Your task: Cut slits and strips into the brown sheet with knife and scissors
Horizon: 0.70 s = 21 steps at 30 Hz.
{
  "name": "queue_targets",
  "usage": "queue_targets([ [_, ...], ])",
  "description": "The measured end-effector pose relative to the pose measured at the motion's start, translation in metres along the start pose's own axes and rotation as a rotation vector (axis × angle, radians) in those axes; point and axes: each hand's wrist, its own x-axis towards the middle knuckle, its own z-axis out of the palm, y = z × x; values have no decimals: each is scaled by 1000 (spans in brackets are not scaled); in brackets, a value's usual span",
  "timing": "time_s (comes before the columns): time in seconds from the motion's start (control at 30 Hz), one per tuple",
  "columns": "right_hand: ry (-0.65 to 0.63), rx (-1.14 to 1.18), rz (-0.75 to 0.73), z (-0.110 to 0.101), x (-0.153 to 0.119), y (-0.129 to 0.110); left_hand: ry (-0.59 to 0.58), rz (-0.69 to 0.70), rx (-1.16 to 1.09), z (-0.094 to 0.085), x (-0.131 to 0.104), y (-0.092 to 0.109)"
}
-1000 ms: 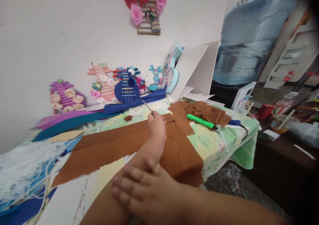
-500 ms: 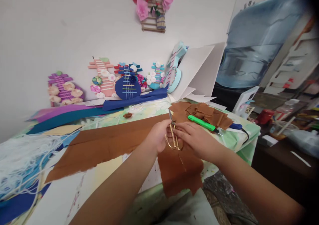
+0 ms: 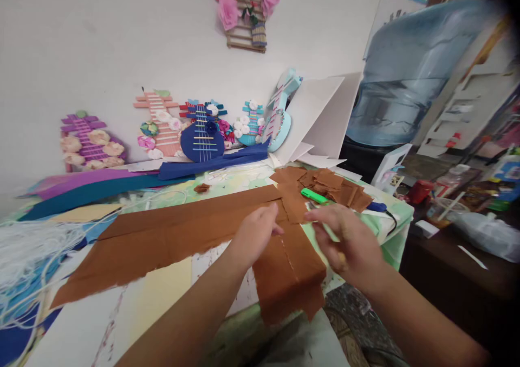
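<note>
Over the table's near edge droops a flap of matte, creased brown sheet (image 3: pixel 170 234), ragged along its lower border. Above it, the left hand (image 3: pixel 254 234) is loosely open, fingers parted. The blurred right hand (image 3: pixel 349 242) curls beyond the sheet's right edge; whether it grips anything, I cannot tell. A gap separates the hands. Crumpled, angular scraps (image 3: pixel 331 183) crowd the green cutter (image 3: pixel 313 195).
</note>
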Motion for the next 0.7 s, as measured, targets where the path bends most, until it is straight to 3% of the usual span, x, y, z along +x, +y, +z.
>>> queue_targets([
  [0.07,242,353,327,-3,-6,-2,48,104,193,-4,-14,-15],
  [0.1,321,549,428,-4,-9,-3,38,233,480,-3,-22,-23],
  [0.17,317,875,535,-2,-13,-6,-35,412,912,0,-35,-40],
  [0.23,244,1017,639,3,-16,-10,-94,490,1141,4,-43,-55],
  [0.4,199,1033,728,19,-21,-18,-182,472,1239,5,-43,-72],
  [0.7,189,1016,774,42,-29,-18,-121,464,1172,1,-38,-75],
])
